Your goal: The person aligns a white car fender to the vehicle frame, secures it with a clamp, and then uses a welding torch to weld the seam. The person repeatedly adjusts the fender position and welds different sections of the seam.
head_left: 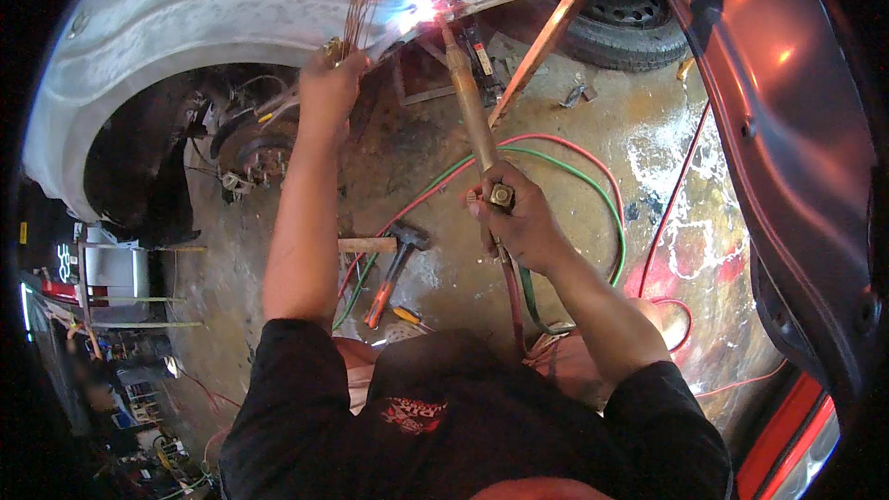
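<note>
Two hands at work under a grey, sanded car wheel-arch panel (185, 18), taken left to right. Left hand (329, 83) raised high and clenched around a bundle of thin coppery filler rods (359, 5), tips fanned upward just beside the bright flame (421, 9) on the panel edge. Rods: light, springy, prone to sliding through the fist; best gripped low, well away from the glowing ends. Right hand (519, 218) wrapped tight about the handle of a long brass gas torch (468, 97), thumb near the valve knob, nozzle angled up to the flame. Torch: rigid and probably fairly heavy at the head, hot toward the tip, so held only at the rear grip, where the red and green twin hoses (565, 153) trail off and loop across the stained concrete floor (593, 111). Lower on that floor, between the forearms, a hammer with a wooden shaft (389, 243) and an orange-handled tool (381, 301).
</note>
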`<action>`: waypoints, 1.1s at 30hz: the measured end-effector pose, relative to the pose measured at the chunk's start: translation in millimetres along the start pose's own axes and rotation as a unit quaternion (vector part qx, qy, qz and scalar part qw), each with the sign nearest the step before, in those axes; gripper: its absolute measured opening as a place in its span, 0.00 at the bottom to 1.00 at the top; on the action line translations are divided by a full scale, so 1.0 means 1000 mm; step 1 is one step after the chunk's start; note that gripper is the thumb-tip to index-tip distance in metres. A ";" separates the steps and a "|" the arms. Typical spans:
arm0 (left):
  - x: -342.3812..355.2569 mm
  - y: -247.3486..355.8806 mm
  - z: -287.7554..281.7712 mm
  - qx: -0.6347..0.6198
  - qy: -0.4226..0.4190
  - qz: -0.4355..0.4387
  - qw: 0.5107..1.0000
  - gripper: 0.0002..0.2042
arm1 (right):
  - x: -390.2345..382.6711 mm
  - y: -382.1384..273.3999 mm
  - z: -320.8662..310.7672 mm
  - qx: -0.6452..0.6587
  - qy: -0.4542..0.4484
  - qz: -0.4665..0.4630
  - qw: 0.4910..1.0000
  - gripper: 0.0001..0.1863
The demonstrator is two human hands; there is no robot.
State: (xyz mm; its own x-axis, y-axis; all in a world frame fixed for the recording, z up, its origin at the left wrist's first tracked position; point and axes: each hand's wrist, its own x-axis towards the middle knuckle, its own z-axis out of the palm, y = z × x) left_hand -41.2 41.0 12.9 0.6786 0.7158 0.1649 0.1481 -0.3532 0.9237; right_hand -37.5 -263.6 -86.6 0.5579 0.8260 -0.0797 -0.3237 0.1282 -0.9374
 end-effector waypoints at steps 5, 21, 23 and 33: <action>-0.040 0.022 -0.003 -0.085 -0.075 -0.060 0.992 0.05 | -0.001 0.000 0.004 -0.014 -0.013 0.047 0.999 0.13; -0.071 -0.008 -0.012 -0.347 -0.149 -0.184 0.907 0.15 | -0.018 0.010 0.016 -0.051 -0.061 -0.061 0.995 0.13; -0.070 -0.006 -0.015 -0.357 -0.145 -0.167 0.907 0.15 | -0.018 0.010 0.015 -0.050 -0.052 -0.051 0.996 0.13; -0.076 0.001 -0.031 -0.426 -0.134 -0.196 0.873 0.15 | -0.020 0.003 0.010 -0.071 0.005 -0.007 0.997 0.11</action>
State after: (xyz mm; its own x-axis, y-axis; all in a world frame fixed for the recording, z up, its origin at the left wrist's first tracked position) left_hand -115.0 4.5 12.3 0.8565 0.4744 -0.2035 -0.1044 0.5453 0.8317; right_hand -56.9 -274.3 -84.7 0.5692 0.8192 -0.0695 -0.2053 0.0597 -0.9769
